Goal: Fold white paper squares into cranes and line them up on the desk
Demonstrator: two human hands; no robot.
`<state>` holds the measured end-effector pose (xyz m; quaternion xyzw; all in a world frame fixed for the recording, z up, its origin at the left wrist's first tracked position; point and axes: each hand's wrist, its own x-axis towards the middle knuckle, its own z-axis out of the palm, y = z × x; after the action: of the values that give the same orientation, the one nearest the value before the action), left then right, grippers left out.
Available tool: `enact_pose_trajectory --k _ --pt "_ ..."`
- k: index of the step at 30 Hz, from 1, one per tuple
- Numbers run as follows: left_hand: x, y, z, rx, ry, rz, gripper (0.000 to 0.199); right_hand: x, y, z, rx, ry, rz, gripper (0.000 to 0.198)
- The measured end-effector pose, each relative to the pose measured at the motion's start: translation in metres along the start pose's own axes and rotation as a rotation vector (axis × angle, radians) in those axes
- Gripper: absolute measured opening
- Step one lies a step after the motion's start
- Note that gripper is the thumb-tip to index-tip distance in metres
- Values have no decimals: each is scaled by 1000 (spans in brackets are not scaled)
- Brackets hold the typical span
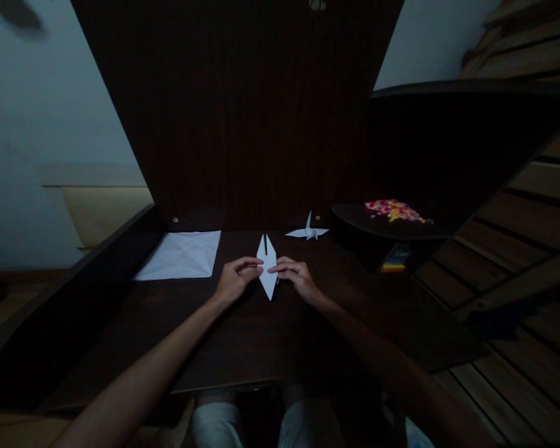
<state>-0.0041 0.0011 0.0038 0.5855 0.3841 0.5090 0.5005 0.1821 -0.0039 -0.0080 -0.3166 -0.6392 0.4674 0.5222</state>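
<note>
Between my two hands is a piece of white folded paper (pixel 268 283), a narrow diamond whose upper end is split into two points by a slit. My left hand (pixel 238 277) pinches its left edge between thumb and fingers. On the opposite edge, my right hand (pixel 298 278) grips the paper with the fingertips, the thumb lying on its face. The paper is just above or on the dark desk (pixel 242 348); I cannot tell which. Beyond my right hand stands a finished-looking white paper crane (pixel 310 233) with spread wings and one raised point.
A creased white paper sheet (pixel 182 256) lies flat at the back left. On a small corner shelf (pixel 354 218) at right is a heap of pink, red and yellow small pieces (pixel 394 210). A raised side panel (pixel 74 298) bounds the desk on the left, and a tall dark back panel (pixel 242 124) rises behind.
</note>
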Motion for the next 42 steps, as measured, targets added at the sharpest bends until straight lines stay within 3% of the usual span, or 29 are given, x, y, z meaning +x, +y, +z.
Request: enact_pose_trajectory --k 9,18,26,30,42 --pt "0 1 2 -139 -9 -55 50 2 0 8 3 146 63 32" --pt "-1 2 4 -141 -26 -94 52 2 2 7 28 129 5 45" --pt "-3 7 4 -145 -47 -91 52 2 0 7 43 146 49 41" --pt "-3 7 3 -141 -54 -66 49 3 -1 6 -5 100 117 25" --pt "-2 3 4 -154 -66 -76 53 3 -2 6 -24 107 141 29"
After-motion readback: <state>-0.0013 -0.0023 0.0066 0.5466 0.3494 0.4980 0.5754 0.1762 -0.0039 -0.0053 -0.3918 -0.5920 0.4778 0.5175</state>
